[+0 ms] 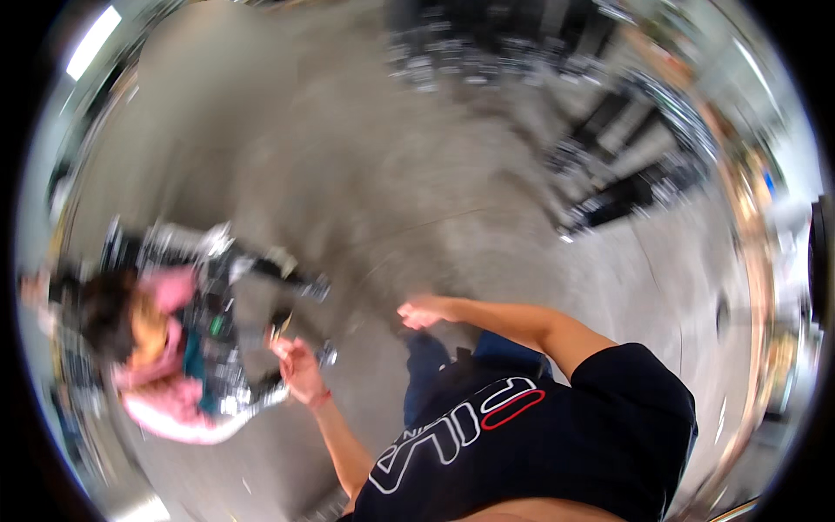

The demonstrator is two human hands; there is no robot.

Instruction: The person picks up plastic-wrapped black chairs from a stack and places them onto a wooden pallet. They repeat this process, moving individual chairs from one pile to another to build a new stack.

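My left hand point(301, 369), with a red band at the wrist, is raised at the lower left. Its fingers are closed on a small dark object with a yellowish part point(280, 324), too blurred to name. In front of my body my right hand point(423, 311) is curled into a loose fist over the floor. Nothing shows in it, and it touches nothing.
Left of me, a person in pink point(165, 391) is beside black and shiny wrapped items point(228, 365). Across the grey concrete floor point(391, 165), a black frame-like structure point(622, 165) stands at the far right. More dark items point(504, 39) line the far side.
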